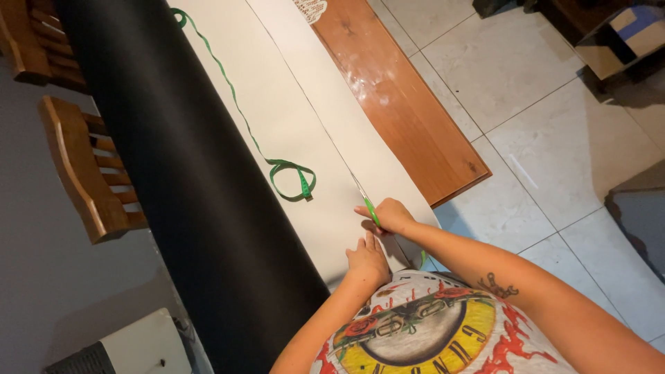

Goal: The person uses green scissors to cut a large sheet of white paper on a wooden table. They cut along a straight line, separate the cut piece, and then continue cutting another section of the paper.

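Observation:
A long sheet of white material [277,118] lies along a wooden table [395,104], next to a wide black roll [187,180]. My right hand [391,215] grips green-handled scissors [370,208] whose blades lie along a cut line in the sheet. My left hand [367,260] rests flat on the white sheet just behind the scissors, fingers together. A green measuring tape [291,176] runs down the sheet and loops near its near end.
Two wooden chairs [83,166] stand left of the black roll. A white box-like appliance [131,350] sits at the lower left. Pale floor tiles [554,138] spread to the right, with a cardboard box [623,38] at the top right.

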